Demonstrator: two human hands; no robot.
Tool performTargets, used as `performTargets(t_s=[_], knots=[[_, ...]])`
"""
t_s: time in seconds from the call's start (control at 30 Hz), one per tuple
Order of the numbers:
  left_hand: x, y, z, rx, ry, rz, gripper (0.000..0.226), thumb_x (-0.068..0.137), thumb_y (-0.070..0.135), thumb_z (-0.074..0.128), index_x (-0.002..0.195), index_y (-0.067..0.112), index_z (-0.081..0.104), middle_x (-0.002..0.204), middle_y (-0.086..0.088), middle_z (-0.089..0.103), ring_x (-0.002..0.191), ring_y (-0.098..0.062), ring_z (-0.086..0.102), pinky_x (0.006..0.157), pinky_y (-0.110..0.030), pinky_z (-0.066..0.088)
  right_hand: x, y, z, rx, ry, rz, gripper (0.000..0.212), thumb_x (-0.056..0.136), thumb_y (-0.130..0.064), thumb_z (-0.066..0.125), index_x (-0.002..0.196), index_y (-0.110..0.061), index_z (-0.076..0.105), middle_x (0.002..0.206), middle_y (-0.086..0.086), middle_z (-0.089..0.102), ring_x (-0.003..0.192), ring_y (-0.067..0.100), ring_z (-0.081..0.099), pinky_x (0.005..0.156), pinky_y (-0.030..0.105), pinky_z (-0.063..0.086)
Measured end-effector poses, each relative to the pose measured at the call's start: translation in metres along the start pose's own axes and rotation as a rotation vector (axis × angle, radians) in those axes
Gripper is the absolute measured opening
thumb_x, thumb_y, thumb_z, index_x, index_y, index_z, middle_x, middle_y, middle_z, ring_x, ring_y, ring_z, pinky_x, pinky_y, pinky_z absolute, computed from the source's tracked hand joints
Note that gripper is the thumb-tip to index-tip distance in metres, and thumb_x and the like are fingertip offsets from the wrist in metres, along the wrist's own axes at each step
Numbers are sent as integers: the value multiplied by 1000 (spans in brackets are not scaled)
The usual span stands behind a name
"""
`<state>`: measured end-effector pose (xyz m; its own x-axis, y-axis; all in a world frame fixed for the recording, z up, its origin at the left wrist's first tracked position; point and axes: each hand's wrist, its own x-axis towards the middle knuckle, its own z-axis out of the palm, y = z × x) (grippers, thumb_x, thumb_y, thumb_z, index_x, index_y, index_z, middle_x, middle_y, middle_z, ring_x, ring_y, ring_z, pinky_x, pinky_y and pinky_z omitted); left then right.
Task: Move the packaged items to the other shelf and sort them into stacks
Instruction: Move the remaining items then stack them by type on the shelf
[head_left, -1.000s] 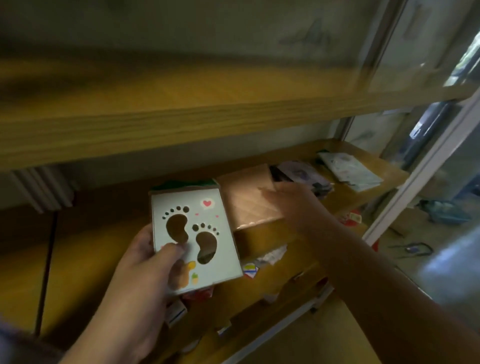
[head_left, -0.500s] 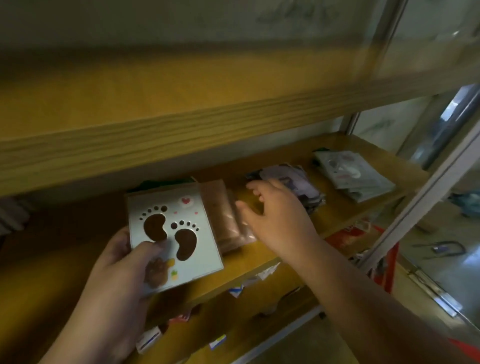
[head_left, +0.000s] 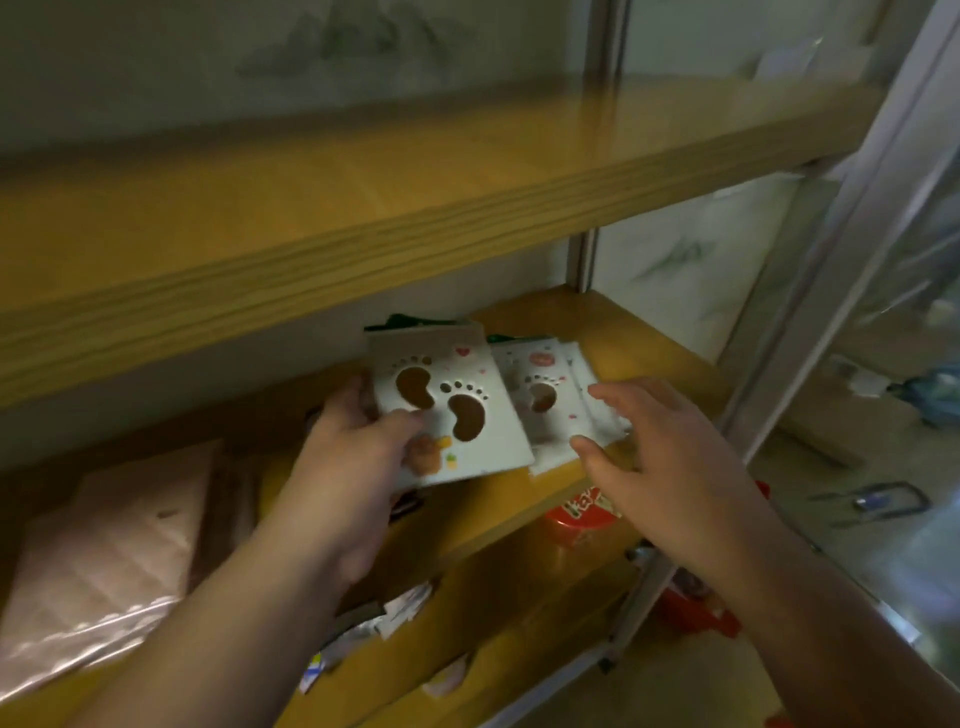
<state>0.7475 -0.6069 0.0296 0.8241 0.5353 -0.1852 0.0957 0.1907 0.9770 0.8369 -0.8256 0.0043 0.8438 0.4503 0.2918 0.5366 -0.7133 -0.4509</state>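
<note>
Left hand (head_left: 348, 467) gripping one footprint packet (head_left: 447, 405), right hand (head_left: 660, 462) open beside one stack (head_left: 561, 400) of similar packets

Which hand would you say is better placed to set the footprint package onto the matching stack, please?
Left, probably. The left hand already grips the footprint package, held right beside the matching stack on the shelf. The right hand hovers open at the stack, free to steady it.

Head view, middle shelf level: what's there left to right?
pinkish quilted packet → left hand → footprint packet it grips → stack of matching packets → right hand, open, by the stack.
</note>
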Motion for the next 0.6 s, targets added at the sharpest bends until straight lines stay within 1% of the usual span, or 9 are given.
performTargets(t_s=[0.07, 0.13, 0.23, 0.3, 0.33, 0.37, 0.4, 0.5, 0.6], knots=[[20, -7, 36, 59, -36, 17, 40, 88, -2, 65, 122, 16, 60, 111, -11, 75, 87, -24, 75, 71, -40, 62, 4, 22, -10, 0, -13, -4, 56, 90, -51, 58, 142, -34, 44, 132, -12, 51, 115, 4, 47, 88, 22, 39], [40, -15, 67, 119, -50, 22, 43, 88, -5, 60, 126, 16, 57, 114, -13, 73, 96, -28, 73, 82, -45, 60, 9, 40, -18, -4, -31, -17, 57, 90, -53, 57, 142, -34, 43, 131, -14, 50, 110, 5, 51, 86, 21, 40], [65, -27, 104, 280, -58, 23, 45, 88, 4, 56, 131, 17, 52, 121, -10, 69, 105, -31, 68, 87, -45, 57, 15, 63, -27, 9, -33, -32, 57, 90, -53, 58, 141, -33, 45, 130, -14, 52, 108, 3, 51, 84, 19, 39], [79, -33, 119, 449, -27, 39, 51, 90, 11, 55, 139, 18, 45, 133, -9, 60, 117, -32, 61, 99, -46, 51, 18, 74, -31, 14, -34, -32, 57, 90, -53, 59, 141, -31, 46, 131, -12, 53, 108, 5, 52, 85, 20, 40], [84, -36, 124, 564, 3, 56, 54, 91, 11, 53, 144, 19, 40, 141, -10, 52, 124, -32, 55, 105, -44, 46, 19, 79, -32, 12, -38, -34, 57, 90, -52, 59, 141, -31, 47, 131, -12, 53, 103, 5, 54, 84, 21, 41], [87, -38, 127, 701, 36, 84, 57, 92, 11, 51, 147, 18, 36, 147, -11, 43, 129, -32, 48, 109, -40, 39, 21, 83, -33, 5, -41, -39, 56, 90, -52, 59, 141, -30, 47, 131, -11, 53, 98, 5, 54, 84, 21, 41], [90, -40, 130, 846, 62, 121, 58, 92, 10, 48, 148, 16, 35, 152, -13, 36, 133, -33, 41, 108, -34, 33, 23, 87, -35, -4, -41, -44, 56, 90, -51, 59, 140, -30, 48, 131, -10, 53, 96, 5, 54, 83, 21, 41], [89, -41, 132, 1180, 77, 174, 53, 93, 18, 48, 146, 17, 42, 157, -15, 30, 140, -36, 29, 112, -42, 25, 31, 93, -37, -11, -31, -47, 55, 89, -48, 60, 139, -29, 49, 131, -8, 54, 105, 9, 55, 86, 23, 43], [84, -42, 127, 1255, -30, 225, 53, 98, 38, 47, 147, 22, 43, 158, -11, 34, 147, -31, 24, 116, -44, 18, 38, 89, -32, -8, -28, -76, 57, 88, -48, 60, 140, -28, 48, 132, -8, 54, 116, 13, 54, 93, 29, 47]])
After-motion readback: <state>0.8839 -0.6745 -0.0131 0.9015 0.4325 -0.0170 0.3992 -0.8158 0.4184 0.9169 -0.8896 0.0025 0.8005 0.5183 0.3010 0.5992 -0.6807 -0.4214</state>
